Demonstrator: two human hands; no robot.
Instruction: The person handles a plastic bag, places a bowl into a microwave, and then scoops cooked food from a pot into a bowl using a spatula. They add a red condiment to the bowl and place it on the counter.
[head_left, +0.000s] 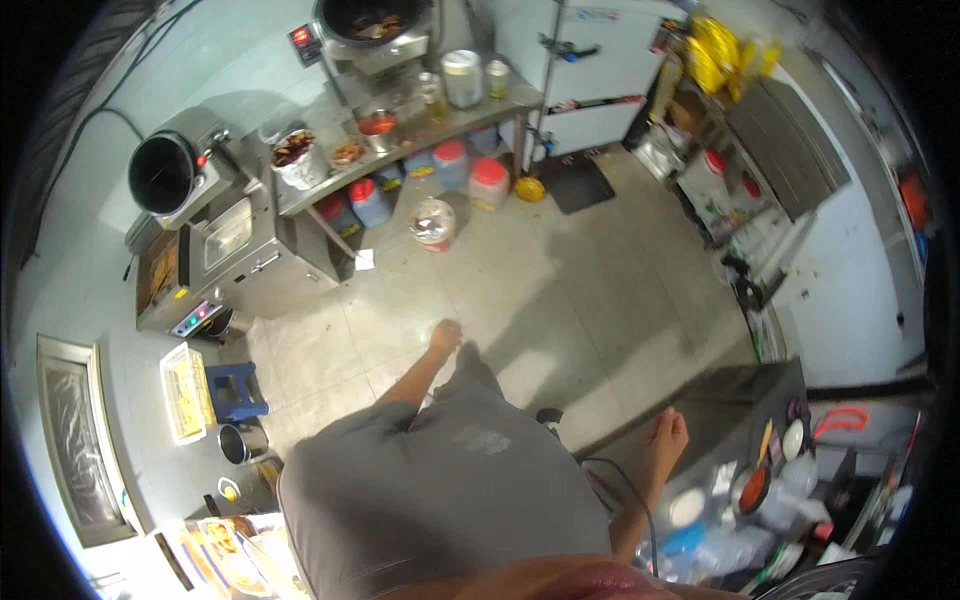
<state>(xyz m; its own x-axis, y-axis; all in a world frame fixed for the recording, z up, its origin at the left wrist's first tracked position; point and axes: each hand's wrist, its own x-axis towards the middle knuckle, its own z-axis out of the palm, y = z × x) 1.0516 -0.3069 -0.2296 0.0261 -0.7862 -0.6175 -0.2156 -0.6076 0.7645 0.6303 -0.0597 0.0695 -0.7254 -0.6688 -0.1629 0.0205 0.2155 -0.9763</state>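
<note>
My left hand hangs in front of me above the tiled floor. It is blurred, its fingers look curled, and nothing shows in it. Off to the right, my right hand is loosely closed with nothing visible inside. Below it lies the dark edge of a counter, and whether they touch cannot be told. Nearest to that hand on the counter's cluttered end are a white round item, clear plastic bags and a tub of red-orange contents. A dark cable runs beside my right forearm.
Ahead, a steel table bears a steel pot and a white bucket. Red-lidded jars and a foil-topped tub stand on the floor. A fryer, a blue stool and a white refrigerator line the sides.
</note>
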